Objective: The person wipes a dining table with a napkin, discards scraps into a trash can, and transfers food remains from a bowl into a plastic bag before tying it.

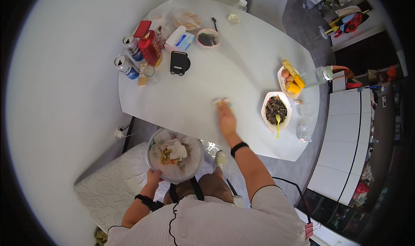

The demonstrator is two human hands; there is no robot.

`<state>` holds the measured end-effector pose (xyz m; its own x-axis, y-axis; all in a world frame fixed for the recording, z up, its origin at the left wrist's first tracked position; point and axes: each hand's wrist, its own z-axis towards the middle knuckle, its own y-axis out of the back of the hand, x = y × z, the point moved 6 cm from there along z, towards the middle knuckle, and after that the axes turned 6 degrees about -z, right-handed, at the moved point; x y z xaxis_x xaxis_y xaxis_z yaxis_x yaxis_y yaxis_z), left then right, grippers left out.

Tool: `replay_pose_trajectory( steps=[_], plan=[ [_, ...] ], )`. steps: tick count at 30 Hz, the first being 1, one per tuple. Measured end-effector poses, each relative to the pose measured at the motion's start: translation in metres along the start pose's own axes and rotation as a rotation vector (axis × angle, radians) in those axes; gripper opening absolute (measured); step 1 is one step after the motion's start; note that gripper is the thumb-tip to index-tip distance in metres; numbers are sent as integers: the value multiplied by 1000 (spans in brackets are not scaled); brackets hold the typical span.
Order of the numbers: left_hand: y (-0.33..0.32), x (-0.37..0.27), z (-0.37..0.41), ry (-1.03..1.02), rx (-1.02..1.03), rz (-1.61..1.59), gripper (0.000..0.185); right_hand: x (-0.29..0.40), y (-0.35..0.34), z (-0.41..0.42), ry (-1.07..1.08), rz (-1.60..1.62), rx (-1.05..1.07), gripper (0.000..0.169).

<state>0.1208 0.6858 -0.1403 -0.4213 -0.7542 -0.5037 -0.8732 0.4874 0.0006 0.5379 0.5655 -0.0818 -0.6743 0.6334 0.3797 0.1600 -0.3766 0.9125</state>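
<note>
My left hand [153, 176] grips the near left rim of a round waste bin [200, 155]. The bin is lined with a plastic bag and stands against the table's front edge. Inside lie crumpled white tissue [178, 149] and a yellow wrapper [169, 160]. My right hand [228, 122] reaches over the white table [194, 100] and presses a small, pale, crumpled cloth or wrapper [223, 100] with coloured patches onto its top; blur hides which it is. To the right of that hand, a white dish [266, 122] holds dark cooked food and a yellow spoon [278, 119].
Drink cans [126, 66], a red pump bottle [150, 48], a glass jar [150, 72], a tissue pack [181, 40], a black stand [180, 63] and a covered bowl [208, 38] stand at left. At right are a plate of corn and eggs [282, 82], a bottle [314, 77] and glasses [303, 133].
</note>
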Motion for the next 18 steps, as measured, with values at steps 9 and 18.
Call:
replay_pose_trajectory(
  steps=[9,18],
  plan=[
    [-9,9,0,92,38,-100,37,143,-34,-92,172,388,275,31],
    [-8,1,0,91,45,-114,38,37,-22,64,-109,185,-153,31]
  ],
)
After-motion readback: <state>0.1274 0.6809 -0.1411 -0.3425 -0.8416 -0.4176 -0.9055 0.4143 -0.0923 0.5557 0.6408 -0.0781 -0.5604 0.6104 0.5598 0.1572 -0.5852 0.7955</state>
